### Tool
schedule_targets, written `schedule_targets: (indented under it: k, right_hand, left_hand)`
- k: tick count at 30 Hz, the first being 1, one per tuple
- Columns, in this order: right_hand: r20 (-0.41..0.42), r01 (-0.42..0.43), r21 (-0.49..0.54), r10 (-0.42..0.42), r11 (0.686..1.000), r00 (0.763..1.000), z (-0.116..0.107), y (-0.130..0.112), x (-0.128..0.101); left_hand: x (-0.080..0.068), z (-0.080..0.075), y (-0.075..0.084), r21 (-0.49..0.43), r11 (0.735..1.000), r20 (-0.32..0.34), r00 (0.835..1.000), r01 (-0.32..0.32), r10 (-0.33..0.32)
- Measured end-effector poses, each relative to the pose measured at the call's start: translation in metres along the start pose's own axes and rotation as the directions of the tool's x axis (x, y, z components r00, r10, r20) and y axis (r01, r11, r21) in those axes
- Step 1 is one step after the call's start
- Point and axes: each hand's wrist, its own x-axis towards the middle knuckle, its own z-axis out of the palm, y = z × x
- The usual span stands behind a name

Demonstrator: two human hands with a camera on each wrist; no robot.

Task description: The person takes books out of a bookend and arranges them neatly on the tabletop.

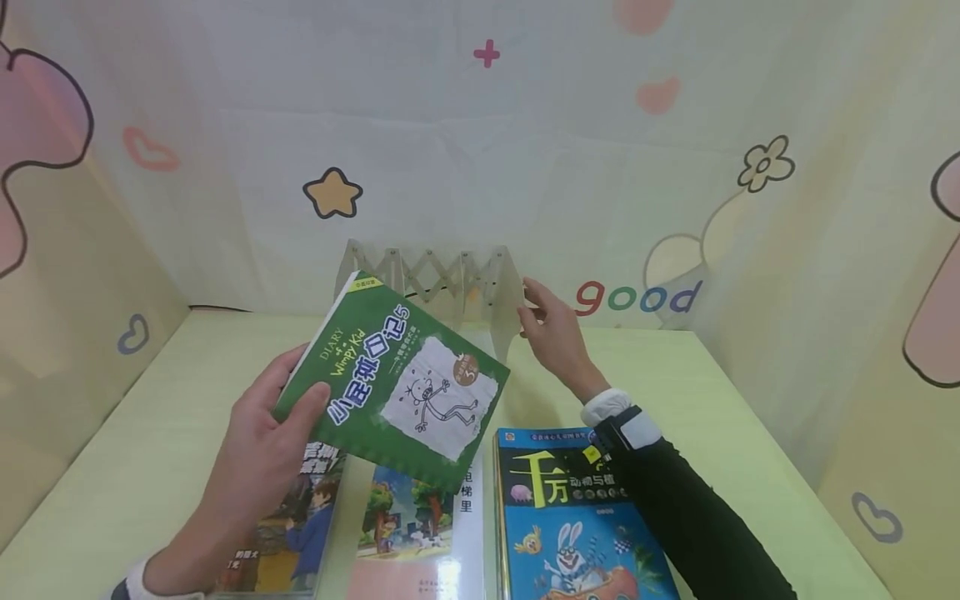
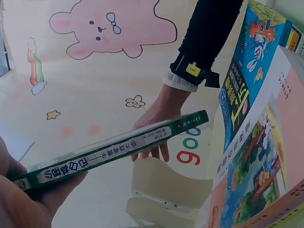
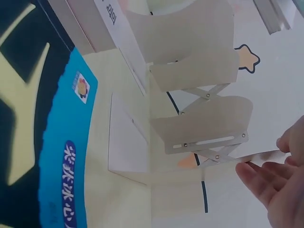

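A green book (image 1: pixel 405 383) with a cartoon figure on its cover is gripped in my left hand (image 1: pixel 262 442), thumb on the front cover. It is tilted, and its spine (image 2: pixel 114 149) shows in the left wrist view. At the back of the table stands a cream expandable book rack (image 1: pixel 506 292) with upright panels joined by crossed struts. My right hand (image 1: pixel 557 337) pinches the edge of its right end panel. In the right wrist view, that end panel's edge lies between the thumb and fingers (image 3: pixel 259 183). The green book partly hides the rack in the head view.
Three groups of books lie at the front: a comic-style book (image 1: pixel 296 533) at left, a pink-and-white book (image 1: pixel 420 550) in the middle, and a blue-covered stack (image 1: pixel 577 533) at right under my forearm. A printed curtain (image 1: pixel 555 183) hangs behind the table (image 1: pixel 720 433).
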Motion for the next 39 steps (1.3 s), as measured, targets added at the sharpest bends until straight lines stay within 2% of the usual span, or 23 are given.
schedule_targets:
  k: [5,10,18,22,29,36,39]
  right_hand:
    - [-0.012,-0.062,-0.018,0.062,0.998,0.998,-0.004,-0.006,-0.013]
    - [-0.008,-0.078,-0.019,0.078,0.997,0.997,-0.007,-0.013,-0.027]
    - [0.041,-0.086,-0.018,0.086,0.996,0.995,-0.011,-0.017,-0.043]
    - [0.072,-0.087,0.029,0.084,0.996,0.994,-0.010,-0.020,-0.048]
    - [0.193,-0.110,0.123,0.085,0.986,0.978,-0.009,-0.032,-0.061]
    - [0.309,-0.153,0.185,0.090,0.971,0.947,-0.009,-0.048,-0.068]
    - [0.368,-0.176,0.190,0.096,0.966,0.925,-0.010,-0.053,-0.072]
  left_hand:
    - [0.005,-0.001,-0.004,0.007,0.999,0.042,0.998,0.043,-0.043]
    - [0.009,0.000,-0.010,-0.024,0.996,0.078,0.994,0.085,-0.083]
    - [0.014,0.002,-0.020,-0.143,0.988,0.169,0.985,0.063,-0.038]
    - [0.017,0.005,-0.022,-0.194,0.978,0.178,0.983,0.073,-0.038]
    - [0.019,0.009,-0.024,-0.188,0.974,0.195,0.977,0.128,-0.090]
    - [0.020,0.013,-0.028,-0.248,0.960,0.240,0.968,0.129,-0.068]
    - [0.020,0.014,-0.030,-0.260,0.956,0.270,0.961,0.136,-0.063]
